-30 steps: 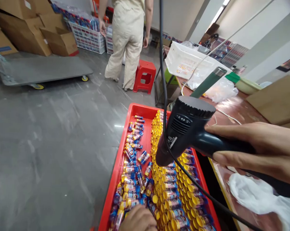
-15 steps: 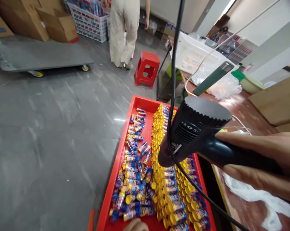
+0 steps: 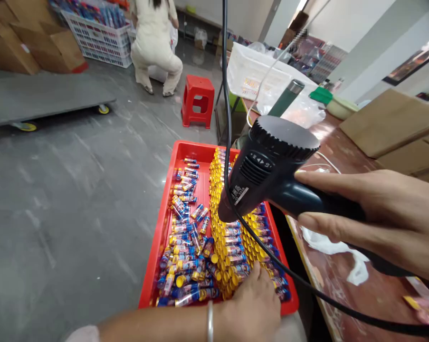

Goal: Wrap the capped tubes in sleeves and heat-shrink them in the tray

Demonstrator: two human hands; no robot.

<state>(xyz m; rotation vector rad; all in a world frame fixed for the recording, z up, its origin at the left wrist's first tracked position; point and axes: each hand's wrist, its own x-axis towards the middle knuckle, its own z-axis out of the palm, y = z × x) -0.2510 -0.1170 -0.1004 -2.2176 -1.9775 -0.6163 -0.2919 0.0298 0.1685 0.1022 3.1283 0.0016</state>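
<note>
Basically, red tray holds yellow-capped tubes, jumbled on one side, stacked in rows opposite. Right hand grips black blower above tray; left hand is at stacked rows, can't tell its grip.

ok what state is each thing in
black blower, held in right hand, tilted downward; on or off unclear
stacked tubes, lying in tight rows
left hand, at the stacked tubes; contact unclear
loose tubes, lying jumbled
red tray, holding both groups of tubes
black cord, slack, passing before the black blower
red stool, upright
</note>
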